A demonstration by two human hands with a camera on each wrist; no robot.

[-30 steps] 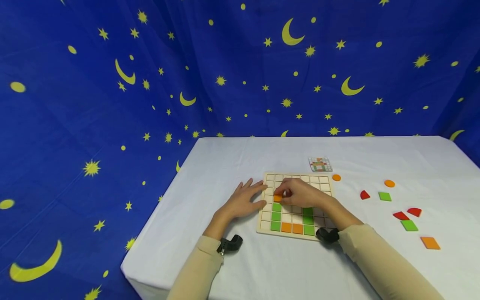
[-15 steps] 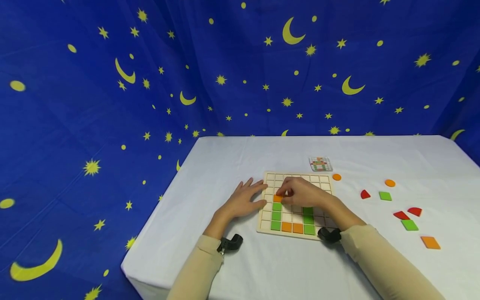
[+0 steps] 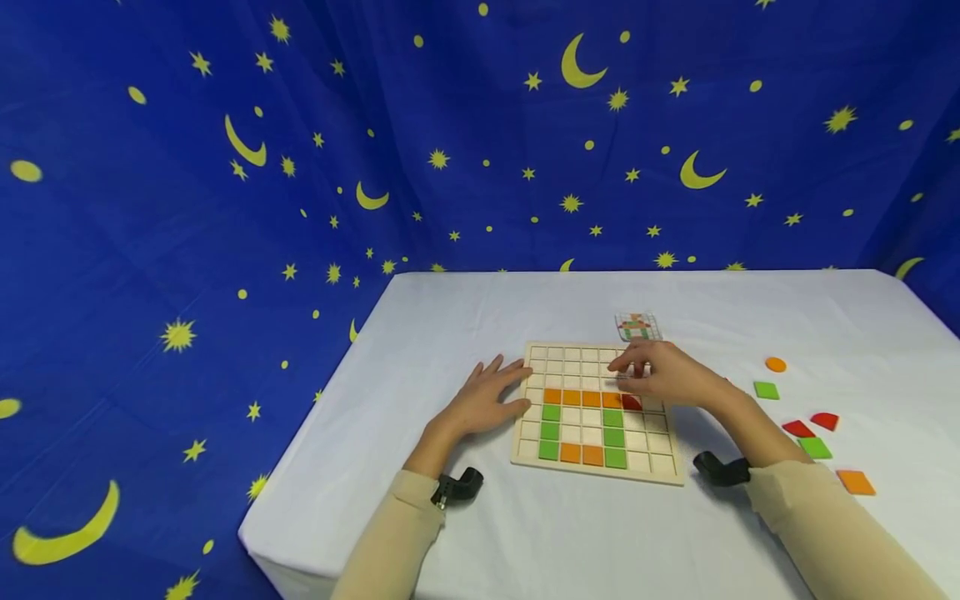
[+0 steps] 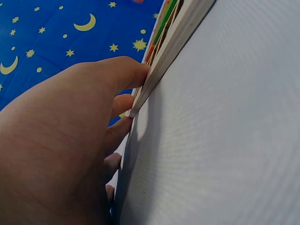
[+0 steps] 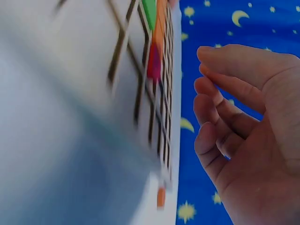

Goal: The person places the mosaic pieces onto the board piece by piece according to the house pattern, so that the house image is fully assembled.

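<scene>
A wooden grid board (image 3: 596, 473) lies on the white table. Along its left edge rests my left hand (image 3: 491, 402), fingers spread, thumb and fingertips at the rim; the left wrist view shows the thumb touching the board's side. My right hand (image 3: 667, 375) hovers over the board's upper right part, fingers loosely bent around nothing. On the grid lie a row of orange tiles (image 3: 572, 397) with a red quarter-circle piece (image 3: 630, 402) at its right end. Below are two columns of green tiles (image 3: 550, 432) and two orange tiles (image 3: 571, 453) between their lower ends.
Behind the board lies a small pattern card (image 3: 637, 323). To the right are scattered an orange disc (image 3: 776, 364), green tiles (image 3: 767, 390), red quarter-circle pieces (image 3: 825, 421) and an orange square tile (image 3: 856, 482). A blue star-patterned curtain (image 3: 480, 125) hangs behind and left of the table.
My right hand has let go of the orange tile at the row's left end and moved right across the board, uncovering the rest of the row. My left hand stays put.
</scene>
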